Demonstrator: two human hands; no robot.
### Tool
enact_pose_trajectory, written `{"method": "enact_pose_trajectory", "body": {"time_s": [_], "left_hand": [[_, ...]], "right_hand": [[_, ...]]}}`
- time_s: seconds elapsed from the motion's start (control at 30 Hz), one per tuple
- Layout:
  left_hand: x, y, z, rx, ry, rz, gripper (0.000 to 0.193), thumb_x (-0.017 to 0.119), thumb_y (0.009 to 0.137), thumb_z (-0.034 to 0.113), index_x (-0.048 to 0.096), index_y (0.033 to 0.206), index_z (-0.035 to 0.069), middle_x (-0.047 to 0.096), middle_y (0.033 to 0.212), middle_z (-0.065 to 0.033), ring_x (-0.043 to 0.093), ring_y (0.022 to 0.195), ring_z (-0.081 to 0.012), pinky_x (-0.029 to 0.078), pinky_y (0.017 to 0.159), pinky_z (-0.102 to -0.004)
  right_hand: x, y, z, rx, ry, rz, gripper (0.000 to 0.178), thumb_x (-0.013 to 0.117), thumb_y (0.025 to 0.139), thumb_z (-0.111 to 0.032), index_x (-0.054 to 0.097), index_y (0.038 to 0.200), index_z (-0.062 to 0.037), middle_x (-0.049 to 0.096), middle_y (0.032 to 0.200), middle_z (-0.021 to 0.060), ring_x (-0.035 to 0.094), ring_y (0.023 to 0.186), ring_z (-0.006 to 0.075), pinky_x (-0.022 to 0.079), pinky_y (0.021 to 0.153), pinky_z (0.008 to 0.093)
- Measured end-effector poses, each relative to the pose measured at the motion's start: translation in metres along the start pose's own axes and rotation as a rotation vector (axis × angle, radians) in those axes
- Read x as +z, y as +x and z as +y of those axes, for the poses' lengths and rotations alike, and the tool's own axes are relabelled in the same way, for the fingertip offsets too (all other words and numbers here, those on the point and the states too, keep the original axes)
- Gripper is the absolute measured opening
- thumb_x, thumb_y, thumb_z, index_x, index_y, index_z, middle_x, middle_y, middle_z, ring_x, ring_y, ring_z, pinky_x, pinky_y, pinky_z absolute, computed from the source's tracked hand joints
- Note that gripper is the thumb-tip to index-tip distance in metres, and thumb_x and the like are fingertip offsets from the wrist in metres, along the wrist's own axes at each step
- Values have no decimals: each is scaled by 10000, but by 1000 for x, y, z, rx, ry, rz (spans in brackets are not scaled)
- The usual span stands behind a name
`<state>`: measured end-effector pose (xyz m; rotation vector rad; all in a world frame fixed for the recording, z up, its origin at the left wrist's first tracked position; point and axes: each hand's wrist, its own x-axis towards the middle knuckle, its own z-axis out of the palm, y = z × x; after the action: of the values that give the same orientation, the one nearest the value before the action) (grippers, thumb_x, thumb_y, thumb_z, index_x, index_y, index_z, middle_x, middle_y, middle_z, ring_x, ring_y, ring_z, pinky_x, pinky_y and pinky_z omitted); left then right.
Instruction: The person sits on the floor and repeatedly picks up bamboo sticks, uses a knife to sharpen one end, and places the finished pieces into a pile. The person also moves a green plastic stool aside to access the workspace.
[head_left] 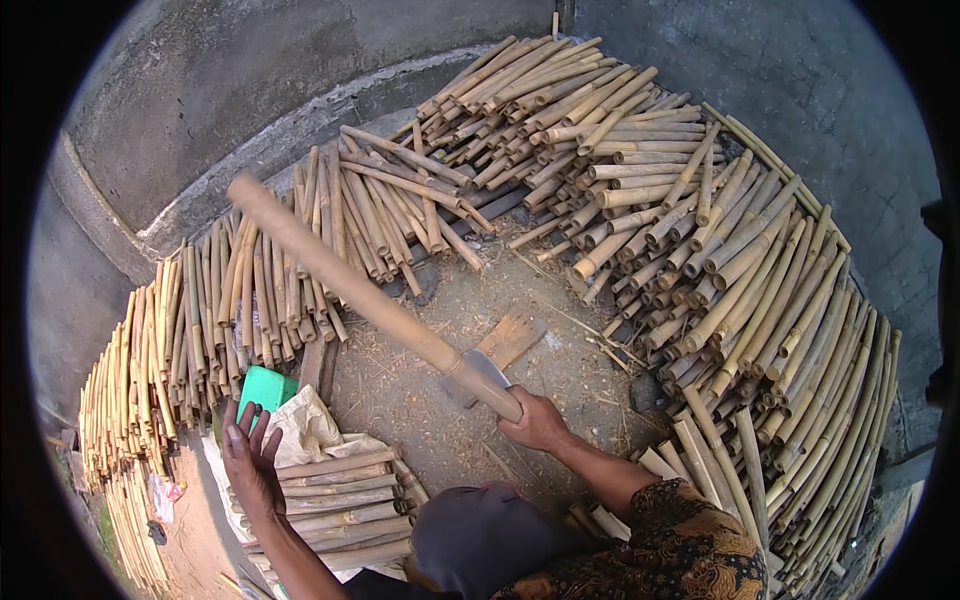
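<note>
Now, the right hand is wrapped tight around the near end of a long bamboo pole, and a cleaver-like blade sits against the pole just above that fist; whether the same hand also holds the blade's handle I cannot tell. The pole's long axis runs on a diagonal, from the right hand low and centre up and away to the far left, its free end hanging over the stacked bamboo lengths on the left. The left hand is open, fingers spread, holding nothing, hovering beside a green block and a crumpled pale sack, just above a small bundle of cut bamboo. So the pole lies up and to the right of that free hand, with its middle stretch nearer the left hand than its far tip. A flat wooden board lies on the dirt floor just beyond the blade.
</note>
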<state>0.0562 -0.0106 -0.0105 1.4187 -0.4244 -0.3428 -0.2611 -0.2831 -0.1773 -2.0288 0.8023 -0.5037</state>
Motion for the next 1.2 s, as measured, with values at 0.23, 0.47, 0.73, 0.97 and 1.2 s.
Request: {"method": "enact_pose_trajectory", "body": {"time_s": [0.23,0.47,0.73,0.97,1.2], "left_hand": [[-9,14,62,222,-569,326,347,672,1008,401,568,1082,79,528,927,-26,524,828,-138,519,764,-302],[12,-2,61,407,-539,493,346,657,1017,416,560,1079,90,526,900,-9,533,785,-129,496,770,-294],[53,-12,21,335,-481,574,419,702,985,427,562,1128,59,554,930,-30,579,851,-153,537,846,-361],[65,-21,25,359,-452,528,485,651,1008,451,536,1233,38,562,998,-70,584,923,-184,533,961,-445],[76,-34,50,489,-409,297,287,600,1048,338,533,1108,66,582,889,-84,575,824,-195,535,878,-428]], "right_hand": [[42,3,8,-450,-271,-154,697,793,832,-438,538,1365,-69,624,1277,180,583,1242,371,462,1022,478],[50,4,109,446,-607,-246,787,776,858,-458,436,1435,-45,584,1340,209,537,1296,400,431,1085,497],[83,-7,147,715,-319,-238,551,681,875,-340,526,1290,-12,663,1228,254,648,1172,413,515,996,480],[57,-24,73,565,-167,-1,407,636,857,-282,637,1089,53,705,985,314,691,991,474,545,870,496],[27,-16,-23,241,198,-34,292,628,970,-252,641,1076,19,698,839,218,702,756,314,540,715,414]]}}
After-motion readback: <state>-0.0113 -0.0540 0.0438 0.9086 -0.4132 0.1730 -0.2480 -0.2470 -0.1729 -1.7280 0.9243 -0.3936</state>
